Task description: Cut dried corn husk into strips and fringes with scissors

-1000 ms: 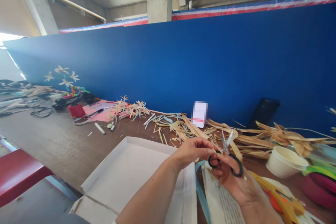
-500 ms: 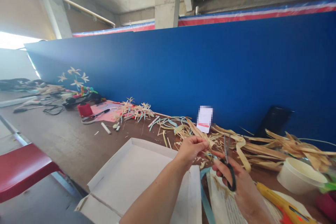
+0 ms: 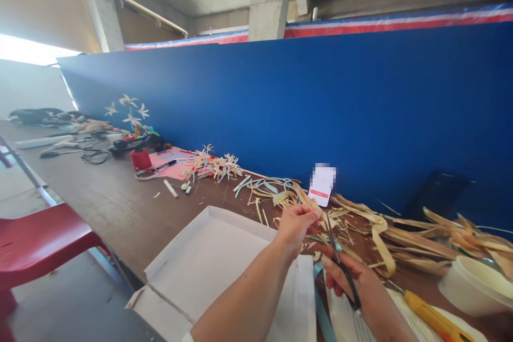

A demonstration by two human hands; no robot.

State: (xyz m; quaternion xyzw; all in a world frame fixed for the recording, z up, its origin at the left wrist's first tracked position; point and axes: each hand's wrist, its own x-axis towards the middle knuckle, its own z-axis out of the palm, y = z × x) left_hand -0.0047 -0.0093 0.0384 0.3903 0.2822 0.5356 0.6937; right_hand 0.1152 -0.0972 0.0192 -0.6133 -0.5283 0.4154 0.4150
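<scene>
My left hand (image 3: pixel 295 225) is closed in a pinch above the right edge of a white open box (image 3: pixel 224 256). What sits between its fingertips is too small to make out. In my right hand (image 3: pixel 356 272) is a pair of black-handled scissors (image 3: pixel 343 270), its blades pointing up close beside the left fingertips. The blades look nearly closed. Behind both hands lie dried tan leaf strips (image 3: pixel 382 240) and scraps. A printed sheet (image 3: pixel 344 310) and a blue ribbon (image 3: pixel 323 304) are under the right hand.
A lit phone (image 3: pixel 320 192) leans against the blue partition (image 3: pixel 260 107). At right are a white tub (image 3: pixel 475 283) and a yellow glue gun (image 3: pixel 433 315). Leftward lie small straw flowers (image 3: pixel 220 165), pink paper (image 3: pixel 170 168) and cables (image 3: pixel 96 155). A red chair (image 3: pixel 48 240) stands at left.
My right hand has turned, swinging the scissors from wide-open blades to narrow ones beside the left fingertips. My left hand keeps its pinch. The whole view has shifted, moving things rightward.
</scene>
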